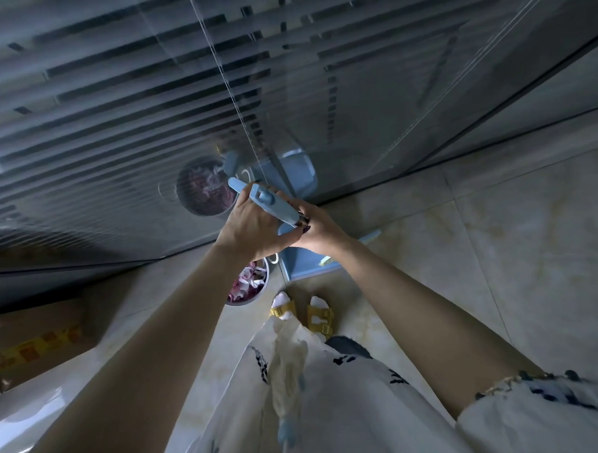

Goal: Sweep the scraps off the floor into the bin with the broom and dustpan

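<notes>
Up front, left hand (pixel 253 228) and right hand (pixel 320 234) grip blue handle (pixel 269 202), fingers curled round it. Handle slants: tip up-left toward glass, shaft down-right to dustpan (pixel 304 263) on floor. Bin (pixel 249 301) beside, scraps (pixel 245 287) inside. Best: steady one hand, guide with other.

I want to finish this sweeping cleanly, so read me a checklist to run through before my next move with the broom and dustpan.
1. Grip on the blue handle: ok, left hand and right hand both hold it.
2. The bin holds the scraps: ok, pink and white pieces lie inside.
3. Empty dustpan: cannot tell, the hands hide most of it.
4. Clean floor tiles: ok where visible; under the arms cannot tell.
5. Handle tip clear of the glass wall: cannot tell.
</notes>
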